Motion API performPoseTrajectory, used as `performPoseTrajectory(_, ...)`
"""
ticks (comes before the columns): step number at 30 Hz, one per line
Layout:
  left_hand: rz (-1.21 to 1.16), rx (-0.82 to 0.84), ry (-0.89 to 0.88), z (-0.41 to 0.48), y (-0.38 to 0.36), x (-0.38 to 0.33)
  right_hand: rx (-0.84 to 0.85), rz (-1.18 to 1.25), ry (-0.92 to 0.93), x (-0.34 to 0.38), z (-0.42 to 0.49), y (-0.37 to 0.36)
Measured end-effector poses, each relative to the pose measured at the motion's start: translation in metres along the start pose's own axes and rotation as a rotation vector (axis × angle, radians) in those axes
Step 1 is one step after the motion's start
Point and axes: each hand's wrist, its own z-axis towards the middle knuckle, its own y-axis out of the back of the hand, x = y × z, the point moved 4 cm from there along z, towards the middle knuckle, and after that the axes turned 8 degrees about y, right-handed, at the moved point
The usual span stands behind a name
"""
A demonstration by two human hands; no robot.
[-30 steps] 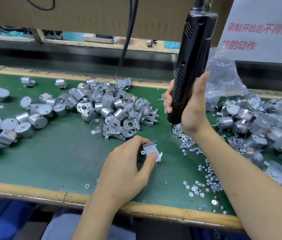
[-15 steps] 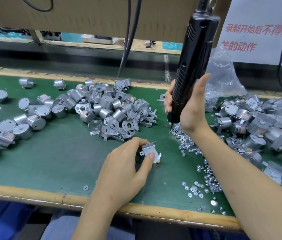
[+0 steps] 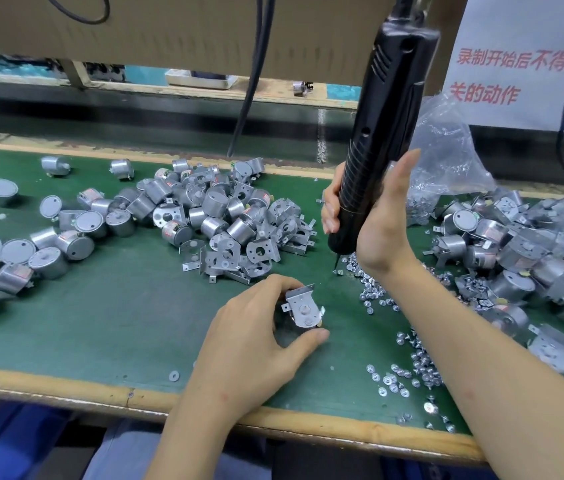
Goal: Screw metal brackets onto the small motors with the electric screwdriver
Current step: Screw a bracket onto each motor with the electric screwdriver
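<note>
Standing behind the electric screwdriver (image 3: 388,126), a sign (image 3: 519,32) reads "关的动作".

Your left hand (image 3: 253,341) pinches a silver motor (image 3: 303,310), its bracket face up. Just beyond it to the right, the black electric screwdriver (image 3: 381,150) stands near-upright, bit down. Beyond it to the left lie piled loose motors and brackets (image 3: 225,223).

One wide-angle camera, worn on the person's head, is looking forward and down across the green workbench (image 3: 107,327) from above its near wooden edge (image 3: 66,384). It is working at arm's length. The left hand (image 3: 256,344) with its bracketed motor (image 3: 303,311) is sitting at frame centre. The right hand (image 3: 382,230) is sitting just above it. The electric screwdriver (image 3: 388,126) is running out past the top border.
</note>
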Motion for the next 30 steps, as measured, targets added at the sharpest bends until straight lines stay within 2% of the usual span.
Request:
performPoseTrajectory(25, 0.013, -0.014, 0.003, 0.001, -0.002, 0.004, 0.061, -0.011, -0.083, 0.0, -0.006, -0.011)
performPoseTrajectory(30, -0.019, 0.001, 0.02, 0.002, -0.002, 0.007, 0.09, 0.013, -0.045, 0.013, -0.006, -0.018)
